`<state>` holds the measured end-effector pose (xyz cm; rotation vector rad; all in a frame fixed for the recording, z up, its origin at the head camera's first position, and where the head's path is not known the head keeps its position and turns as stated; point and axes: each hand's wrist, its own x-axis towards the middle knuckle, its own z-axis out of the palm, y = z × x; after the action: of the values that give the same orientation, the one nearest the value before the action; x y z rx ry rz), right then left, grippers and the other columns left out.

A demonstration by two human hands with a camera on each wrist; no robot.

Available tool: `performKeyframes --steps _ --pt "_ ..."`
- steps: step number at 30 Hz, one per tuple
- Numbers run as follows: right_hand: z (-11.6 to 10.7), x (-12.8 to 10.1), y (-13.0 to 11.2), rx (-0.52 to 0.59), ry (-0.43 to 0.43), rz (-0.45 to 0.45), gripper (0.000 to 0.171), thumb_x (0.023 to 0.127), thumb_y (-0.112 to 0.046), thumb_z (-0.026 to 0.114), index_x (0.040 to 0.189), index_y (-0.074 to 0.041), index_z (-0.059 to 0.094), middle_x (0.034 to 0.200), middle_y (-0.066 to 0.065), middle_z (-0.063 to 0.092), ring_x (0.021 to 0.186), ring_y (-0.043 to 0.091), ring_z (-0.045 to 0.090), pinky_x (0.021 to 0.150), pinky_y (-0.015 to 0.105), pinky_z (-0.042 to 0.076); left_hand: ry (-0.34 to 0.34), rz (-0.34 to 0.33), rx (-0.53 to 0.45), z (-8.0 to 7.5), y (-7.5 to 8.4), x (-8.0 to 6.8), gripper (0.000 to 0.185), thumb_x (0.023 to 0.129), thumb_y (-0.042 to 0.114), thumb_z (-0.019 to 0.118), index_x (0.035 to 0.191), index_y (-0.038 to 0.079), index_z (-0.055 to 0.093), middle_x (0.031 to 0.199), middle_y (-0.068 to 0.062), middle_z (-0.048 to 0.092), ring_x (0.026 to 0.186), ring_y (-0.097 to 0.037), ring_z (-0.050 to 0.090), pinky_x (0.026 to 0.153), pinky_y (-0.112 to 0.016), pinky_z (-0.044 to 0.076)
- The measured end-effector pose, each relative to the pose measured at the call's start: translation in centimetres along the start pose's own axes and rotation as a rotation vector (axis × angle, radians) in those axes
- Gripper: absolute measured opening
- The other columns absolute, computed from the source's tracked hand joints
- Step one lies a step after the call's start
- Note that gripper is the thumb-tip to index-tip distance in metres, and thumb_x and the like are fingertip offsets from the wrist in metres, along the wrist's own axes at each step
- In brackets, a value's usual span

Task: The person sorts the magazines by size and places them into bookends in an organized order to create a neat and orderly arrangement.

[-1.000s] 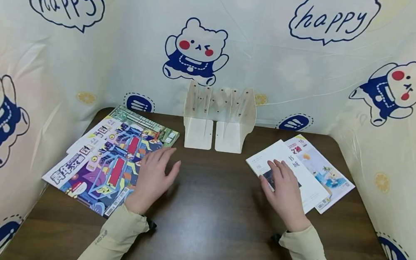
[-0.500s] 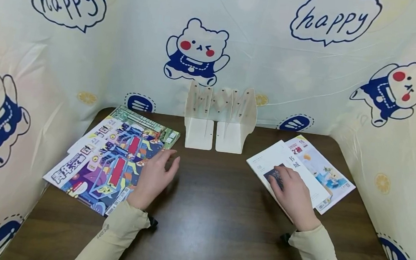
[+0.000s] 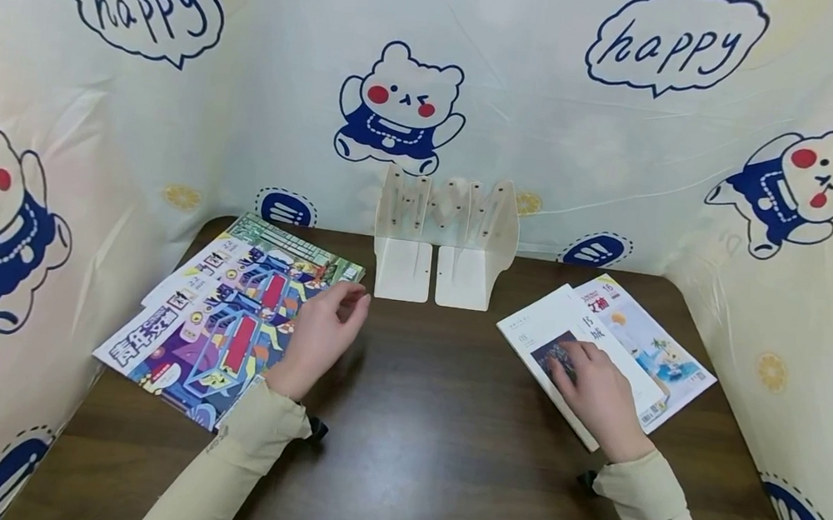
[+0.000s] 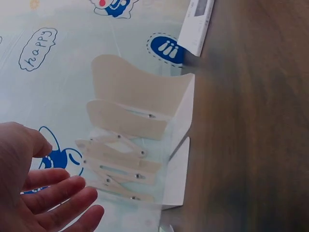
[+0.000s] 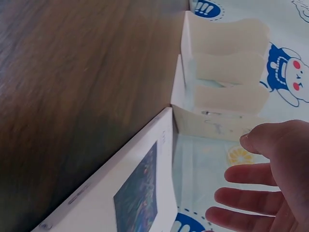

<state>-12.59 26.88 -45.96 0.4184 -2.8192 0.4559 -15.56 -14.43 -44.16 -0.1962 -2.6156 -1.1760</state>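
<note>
Resting on the white book [image 3: 579, 355] near the right edge of the table [image 3: 430, 429], the right hand [image 3: 597, 392] is seen from the head view with its fingers [image 3: 574, 361] laid flat over the dark picture on the cover. In the right wrist view the fingers [image 5: 251, 198] are shown straight and spread, with nothing gripped, and the book's left edge appears slightly raised off the table, though how far cannot be told. A second magazine [image 3: 649, 349] with a pale, colourful cover is partly covered by the white book and lies closer to the right edge.

The left hand [image 3: 322, 339] is held at the inner edge of the stack of colourful magazines [image 3: 222, 321], which is spread toward the left edge of the table. Its fingers [image 3: 348, 297] are loosely bent in the head view and are seen relaxed and apart in the left wrist view, with nothing held; whether the palm touches the magazines cannot be told.

A cream folding book stand [image 3: 444, 238] is placed upright at the middle of the far edge, between the two hands and well apart from both. A printed cloth [image 3: 401, 108] with bears and speech bubbles is hung behind and beside the table.
</note>
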Motion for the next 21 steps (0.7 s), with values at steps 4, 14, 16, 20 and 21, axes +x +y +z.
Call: performKeyframes --steps 4,14,16,20,21 --pt "0.1 -0.1 0.3 -0.021 -0.006 -0.017 0.03 0.098 -0.021 0.072 0.117 0.003 0.071 0.113 0.025 0.069 0.099 0.042 0.069 0.076 0.059 0.059 0.02 0.018 -0.008 -0.2 0.2 1.0 0.029 0.102 0.027 0.068 0.121 0.005 0.07 0.114 -0.014 0.074 0.097 -0.028 0.069 0.083 -0.046 0.062" --pt "0.1 0.2 0.7 -0.069 -0.101 0.019 0.035 0.1 -0.024 0.069 0.12 0.004 0.069 0.117 0.027 0.068 0.101 0.044 0.067 0.08 0.061 0.057 0.115 0.019 -0.006 -0.5 0.2 3.9 0.035 0.102 0.028 0.067 0.124 0.001 0.067 0.124 -0.019 0.066 0.109 -0.035 0.065 0.086 -0.05 0.062" --pt "0.2 0.4 0.6 -0.074 -0.105 0.02 0.034 0.099 -0.023 0.069 0.118 0.004 0.069 0.115 0.027 0.068 0.099 0.043 0.067 0.077 0.06 0.057 0.107 -0.005 -0.013 -0.5 0.0 4.3 0.038 0.102 0.03 0.067 0.128 0.002 0.065 0.127 -0.018 0.064 0.112 -0.035 0.065 0.089 -0.049 0.061" --pt "0.4 0.5 0.5 -0.087 -0.138 0.035 0.034 0.098 -0.023 0.071 0.118 0.004 0.068 0.111 0.027 0.067 0.095 0.043 0.067 0.073 0.06 0.057 0.09 -0.035 -0.015 -0.2 -0.2 5.0 0.041 0.103 0.031 0.066 0.132 0.004 0.062 0.13 -0.016 0.065 0.115 -0.034 0.065 0.091 -0.048 0.061" --pt "0.4 0.6 0.5 -0.086 -0.151 0.041 0.034 0.098 -0.023 0.072 0.118 0.004 0.068 0.11 0.027 0.067 0.094 0.043 0.067 0.072 0.06 0.057 0.087 -0.039 -0.015 -0.1 -0.2 5.1 0.041 0.103 0.031 0.066 0.133 0.004 0.062 0.13 -0.016 0.065 0.115 -0.033 0.065 0.091 -0.048 0.061"
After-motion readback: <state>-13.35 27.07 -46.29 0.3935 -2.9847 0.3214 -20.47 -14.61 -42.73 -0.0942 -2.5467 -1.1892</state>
